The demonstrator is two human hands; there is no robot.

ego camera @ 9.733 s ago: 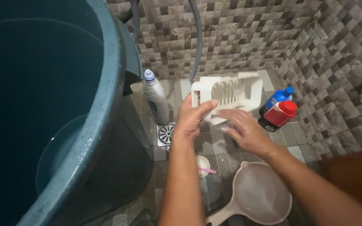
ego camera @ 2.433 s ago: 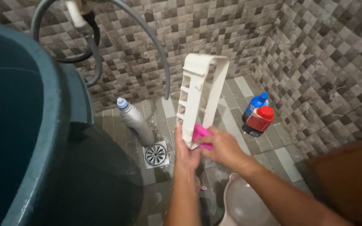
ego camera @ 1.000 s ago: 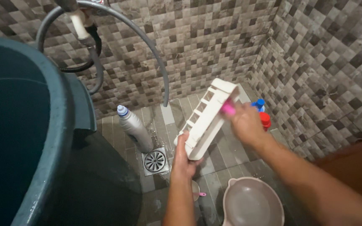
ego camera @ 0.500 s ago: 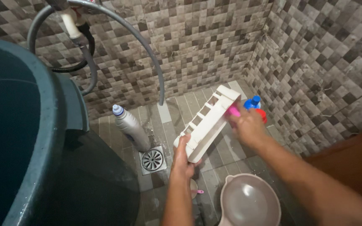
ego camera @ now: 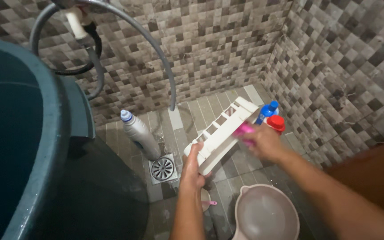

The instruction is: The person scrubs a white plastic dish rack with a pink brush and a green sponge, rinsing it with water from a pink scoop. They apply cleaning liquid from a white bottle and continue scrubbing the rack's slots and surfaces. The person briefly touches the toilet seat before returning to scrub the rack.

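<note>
A white slotted rack (ego camera: 224, 131) is gripped at its lower end by the left hand (ego camera: 193, 170), fingers closed. At its two o'clock, a pink brush (ego camera: 243, 130) is clasped in the right hand (ego camera: 265, 143).

Dim overall, brightest on the tiled corner, deep shadow over the dark tub (ego camera: 18, 146), motion blur on the right hand (ego camera: 265, 141), wide-angle bending at edges.
</note>
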